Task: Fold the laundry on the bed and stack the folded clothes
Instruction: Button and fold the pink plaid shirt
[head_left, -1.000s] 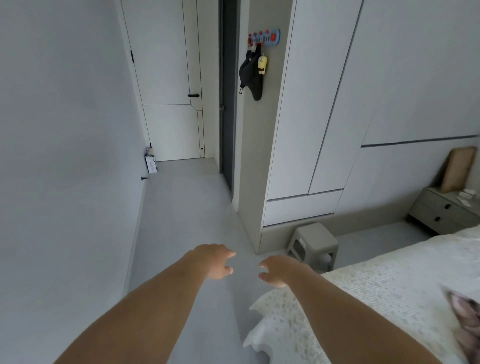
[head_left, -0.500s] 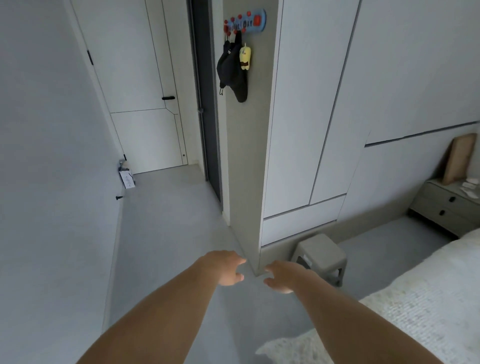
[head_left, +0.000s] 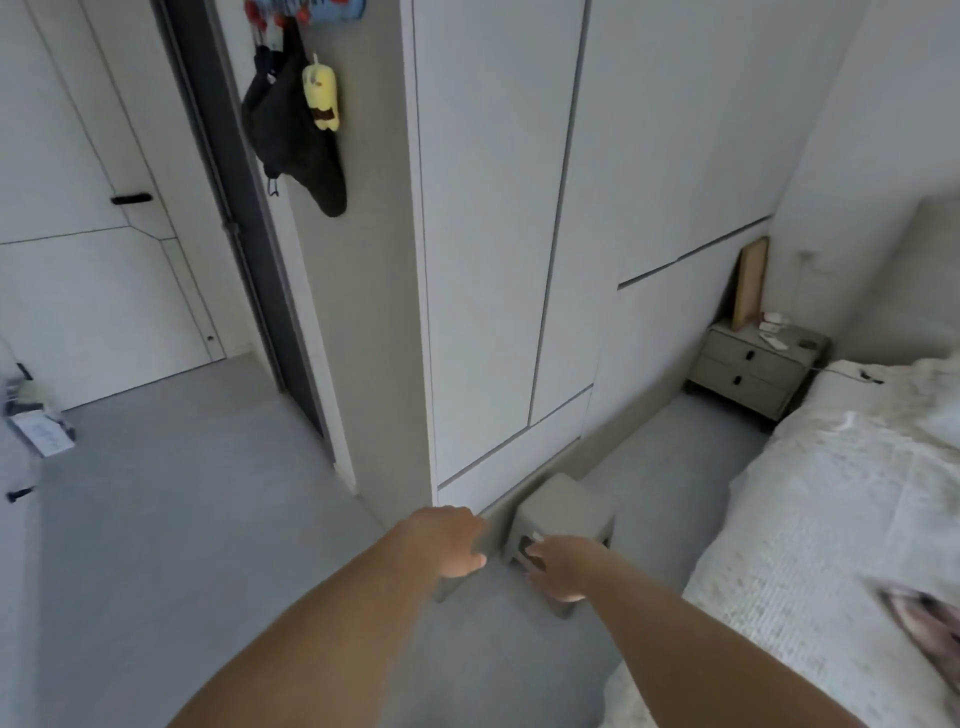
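We reach both bare arms out over the grey floor (head_left: 218, 519), the left hand (head_left: 451, 540) and right hand (head_left: 563, 569) empty with fingers loosely curled, in front of a small grey stool (head_left: 563, 512) by the white wardrobe (head_left: 498, 234). The bed (head_left: 841, 519) lies at right, a pinkish piece of laundry (head_left: 930, 621) on its cover at the frame's edge. A nightstand (head_left: 753, 371) stands beyond.

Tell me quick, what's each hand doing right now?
Left hand: open, fingers loosely curled, holding nothing.
Right hand: open, holding nothing, in front of the stool.
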